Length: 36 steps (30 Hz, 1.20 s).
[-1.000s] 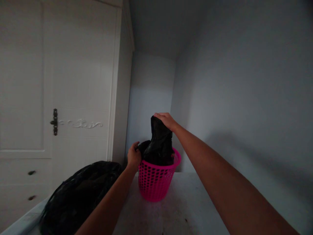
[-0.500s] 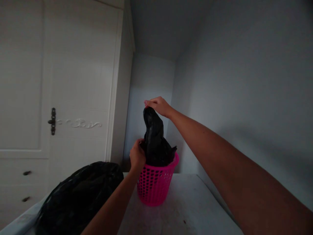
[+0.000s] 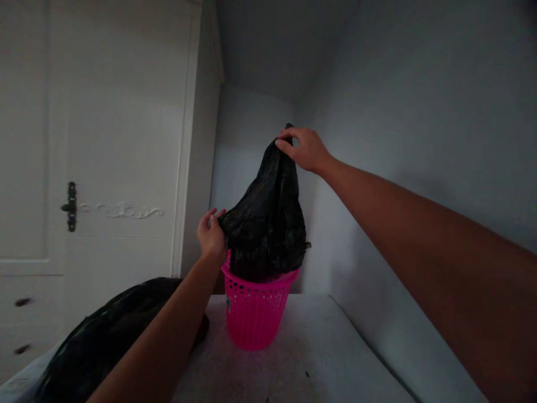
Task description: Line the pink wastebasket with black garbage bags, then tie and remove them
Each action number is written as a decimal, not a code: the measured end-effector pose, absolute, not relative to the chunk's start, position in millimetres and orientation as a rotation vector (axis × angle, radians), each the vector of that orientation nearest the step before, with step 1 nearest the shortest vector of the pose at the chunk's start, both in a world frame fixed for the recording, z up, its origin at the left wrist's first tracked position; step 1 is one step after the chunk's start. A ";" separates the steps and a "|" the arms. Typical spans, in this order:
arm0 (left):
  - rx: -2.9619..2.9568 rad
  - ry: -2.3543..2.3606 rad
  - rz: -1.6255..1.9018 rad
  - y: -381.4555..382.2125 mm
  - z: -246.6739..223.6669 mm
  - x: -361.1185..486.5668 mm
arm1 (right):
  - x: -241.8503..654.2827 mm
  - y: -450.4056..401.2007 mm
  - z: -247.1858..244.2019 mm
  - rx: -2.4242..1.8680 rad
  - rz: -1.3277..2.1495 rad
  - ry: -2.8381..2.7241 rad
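Observation:
A pink perforated basket (image 3: 258, 313) stands upright on a pale tabletop. A black plastic bag (image 3: 268, 218) rises out of its mouth, stretched between both hands. High on the right, my right hand (image 3: 304, 146) pinches the bag's top edge between thumb and fingers. My left hand (image 3: 212, 234) grips the bag's left edge, just above the basket's left rim. The bag's lower part sits inside the rim and hides the basket's interior.
A large black bag (image 3: 113, 330) lies on the tabletop (image 3: 327, 347) at the lower left, partly behind my left forearm. A white wardrobe (image 3: 121, 140) stands at the left. A grey wall (image 3: 419, 112) runs along the right.
My right hand has risen and moved right, drawing the black bag higher. My left hand has moved up and left, spreading the bag wider. The view has shifted slightly.

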<state>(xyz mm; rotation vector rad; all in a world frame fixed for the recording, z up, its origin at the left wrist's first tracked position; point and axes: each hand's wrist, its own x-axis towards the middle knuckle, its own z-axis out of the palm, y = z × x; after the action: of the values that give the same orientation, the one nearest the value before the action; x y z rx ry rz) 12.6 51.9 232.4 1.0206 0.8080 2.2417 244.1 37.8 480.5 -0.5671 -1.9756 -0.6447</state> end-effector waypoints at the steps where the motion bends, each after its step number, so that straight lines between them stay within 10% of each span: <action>1: 1.050 0.730 2.254 46.5 238.7 15.1 | 256.1 36.9 488.8 -0.553 -0.662 -1.928; 17: 2.852 1.240 1.160 -39.7 136.0 66.3 | 400.2 9.4 556.8 -0.624 -1.161 -1.818; 36: 2.615 1.341 1.627 -25.1 133.9 66.1 | 400.1 19.4 483.3 -0.640 -0.729 -1.733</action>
<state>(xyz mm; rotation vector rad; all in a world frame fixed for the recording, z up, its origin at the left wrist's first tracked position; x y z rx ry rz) 66.1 -25.1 133.9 2.6149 1.3413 1.6270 400.1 19.4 483.3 -0.6405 -1.7328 -0.7286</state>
